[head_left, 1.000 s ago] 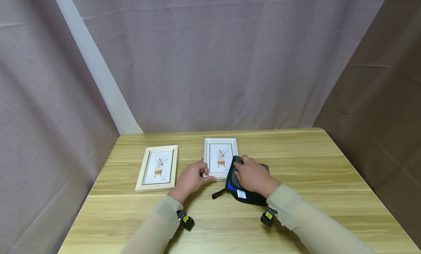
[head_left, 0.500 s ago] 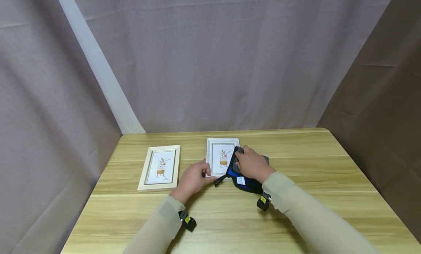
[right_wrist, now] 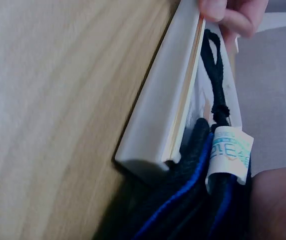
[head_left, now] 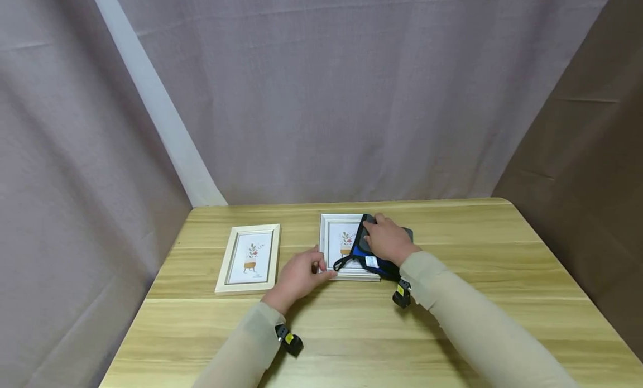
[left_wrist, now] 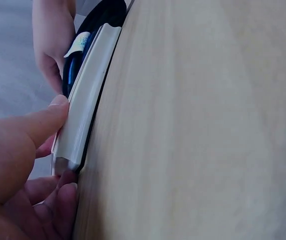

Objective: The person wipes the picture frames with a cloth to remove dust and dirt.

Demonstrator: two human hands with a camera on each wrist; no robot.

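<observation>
A white picture frame with a potted-plant print lies face up on the table. My left hand grips its near left corner; in the left wrist view, the thumb lies along the near edge and the fingers are at the side. Held under my right hand, a blue-and-grey cloth with black trim, a white label and a black loop covers the right part of the frame. The loop hangs over the near edge area. The underside of the right fingers is hidden.
A cream picture frame with a similar print lies to the left on the wooden table. Grey curtains stand behind the table's far edge, with a brown one at the right.
My right hand has slid the cloth away from me over the right side of the white frame, and the loop has swung onto the frame. My left hand keeps its hold.
</observation>
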